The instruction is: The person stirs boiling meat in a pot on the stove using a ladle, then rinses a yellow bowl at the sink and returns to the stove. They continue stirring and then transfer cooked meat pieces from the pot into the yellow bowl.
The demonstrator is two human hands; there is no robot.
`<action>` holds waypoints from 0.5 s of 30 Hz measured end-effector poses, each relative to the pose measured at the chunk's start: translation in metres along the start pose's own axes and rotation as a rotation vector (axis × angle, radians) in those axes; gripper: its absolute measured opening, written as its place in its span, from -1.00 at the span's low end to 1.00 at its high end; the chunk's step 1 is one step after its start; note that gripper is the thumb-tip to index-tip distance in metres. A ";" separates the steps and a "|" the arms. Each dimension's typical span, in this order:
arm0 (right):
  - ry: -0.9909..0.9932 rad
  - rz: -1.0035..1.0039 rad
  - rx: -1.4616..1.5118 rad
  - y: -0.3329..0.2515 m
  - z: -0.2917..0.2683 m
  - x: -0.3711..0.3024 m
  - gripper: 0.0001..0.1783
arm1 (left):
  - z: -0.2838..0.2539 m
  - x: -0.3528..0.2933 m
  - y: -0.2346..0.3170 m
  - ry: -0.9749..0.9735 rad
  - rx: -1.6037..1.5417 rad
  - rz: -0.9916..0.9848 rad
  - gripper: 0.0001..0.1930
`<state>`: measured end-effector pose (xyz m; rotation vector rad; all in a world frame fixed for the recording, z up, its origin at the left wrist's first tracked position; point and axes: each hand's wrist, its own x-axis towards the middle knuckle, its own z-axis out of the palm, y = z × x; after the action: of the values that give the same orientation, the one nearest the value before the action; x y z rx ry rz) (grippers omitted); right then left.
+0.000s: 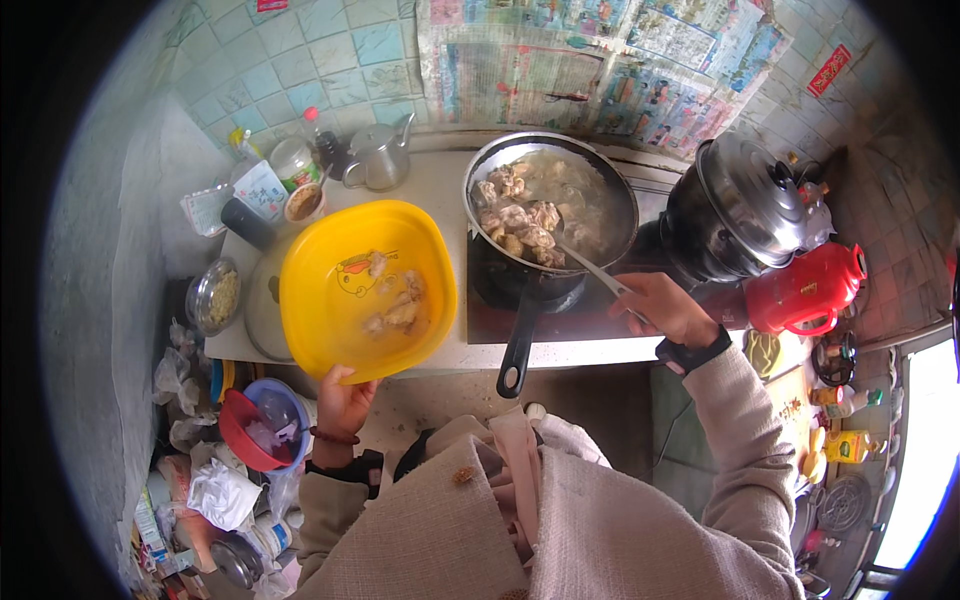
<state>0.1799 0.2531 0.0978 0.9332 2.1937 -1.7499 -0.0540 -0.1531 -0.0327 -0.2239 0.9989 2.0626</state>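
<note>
My left hand (345,402) grips the near rim of a yellow plastic basin (400,228), thumb over the edge. A few pieces of meat (404,302) and some liquid lie in the basin. My right hand (664,308) is closed around the handle of a metal ladle (592,268). The ladle's bowl end sits among chunks of meat (522,222) in a frying pan (518,345). Cloudy liquid fills the rest of the pan. Beneath the pan is a dark burner, and the pan's black handle points toward me.
A large lidded pot (735,215) and a red thermos (808,290) stand right of the pan. Behind the basin are a metal kettle (380,157), jars and a small cup (304,203). A metal bowl (214,297) sits at the left; stacked tubs (262,425) and bags lie below it.
</note>
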 end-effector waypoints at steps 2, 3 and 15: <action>-0.002 -0.036 -0.041 0.003 0.001 -0.006 -0.69 | -0.002 0.001 0.000 -0.012 0.005 -0.007 -0.67; 0.000 -0.050 -0.069 0.004 0.001 -0.009 -0.70 | -0.003 0.002 0.000 -0.005 0.000 -0.011 -0.67; 0.179 -0.218 -0.260 0.020 0.036 -0.034 -0.70 | 0.000 0.005 -0.001 0.015 -0.049 -0.044 -0.62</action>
<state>0.2098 0.2098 0.0883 0.8443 2.6475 -1.4590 -0.0565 -0.1496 -0.0351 -0.2844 0.9451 2.0497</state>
